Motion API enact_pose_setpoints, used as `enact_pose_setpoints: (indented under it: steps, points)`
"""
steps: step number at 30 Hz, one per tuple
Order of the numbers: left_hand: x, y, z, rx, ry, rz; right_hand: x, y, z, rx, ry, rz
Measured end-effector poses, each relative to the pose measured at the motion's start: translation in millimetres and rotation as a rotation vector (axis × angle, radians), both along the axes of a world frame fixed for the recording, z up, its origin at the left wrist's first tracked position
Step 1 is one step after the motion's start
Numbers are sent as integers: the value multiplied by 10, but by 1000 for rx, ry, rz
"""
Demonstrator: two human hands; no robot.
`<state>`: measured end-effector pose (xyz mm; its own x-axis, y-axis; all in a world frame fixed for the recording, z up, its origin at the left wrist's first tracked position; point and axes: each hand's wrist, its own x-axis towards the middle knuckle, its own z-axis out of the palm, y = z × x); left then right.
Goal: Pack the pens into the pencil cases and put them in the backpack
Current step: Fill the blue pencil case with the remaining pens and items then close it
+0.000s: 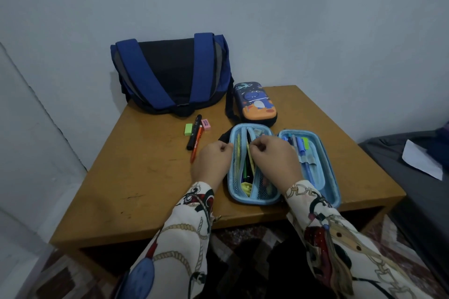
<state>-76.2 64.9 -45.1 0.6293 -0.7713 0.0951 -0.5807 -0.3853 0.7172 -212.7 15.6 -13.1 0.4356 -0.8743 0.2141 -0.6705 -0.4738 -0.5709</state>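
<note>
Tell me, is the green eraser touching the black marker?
Touching. The head view shows the green eraser lying flush against the left side of the black marker, with no strip of the table visible between them.

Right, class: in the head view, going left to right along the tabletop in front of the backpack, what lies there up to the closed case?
Green eraser → black marker → orange pen → pink eraser → closed dinosaur pencil case.
</note>
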Motion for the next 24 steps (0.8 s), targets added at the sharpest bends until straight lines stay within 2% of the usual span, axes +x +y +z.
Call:
enact_pose_setpoints:
  steps: [11, 24]
  points:
    - [38, -13, -4, 3, 7, -55, 364, -597, -1, 38, 15, -100]
    - [58, -27, -49, 29, -38, -93, 579, -759, 14, 140, 92, -204]
